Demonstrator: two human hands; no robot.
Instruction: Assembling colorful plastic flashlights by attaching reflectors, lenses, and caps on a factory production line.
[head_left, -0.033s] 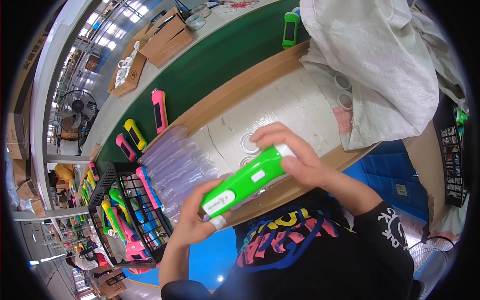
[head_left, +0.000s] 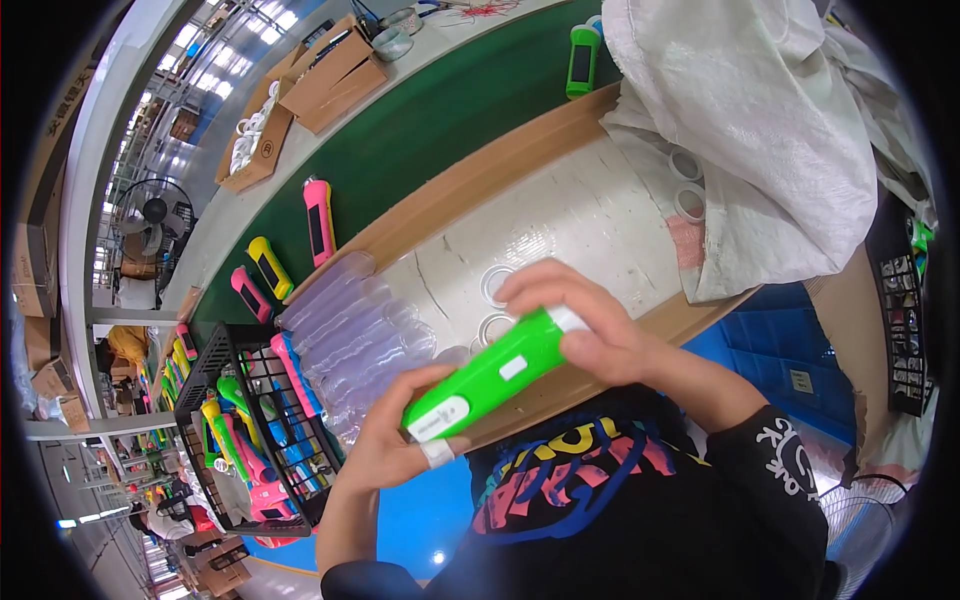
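A bright green flashlight (head_left: 485, 385) with a white button and a white label plate lies slantwise across both my hands. Wrapped round its lower left end, my left hand (head_left: 385, 435) has a white strip on one finger. At the upper right end, the thumb and fingers of my right hand (head_left: 605, 330) close about the flashlight's white end piece (head_left: 568, 318). Just behind the flashlight, white rings (head_left: 484, 288) lie on the tray bottom, one partly covered. Clear plastic tubes (head_left: 350, 325) rest side by side to the left of it.
The long cardboard tray (head_left: 440, 200) borders a green belt (head_left: 430, 130) carrying pink, yellow and green flashlights. At left stands a black basket (head_left: 235, 345) of coloured flashlights. A white woven sack (head_left: 750, 130) covers the tray's right end. Cardboard boxes (head_left: 335, 80) stand at the back.
The flashlight and my right hand have shifted slightly downward. The flashlight has rolled a little in my grip. Both hands keep hold of it.
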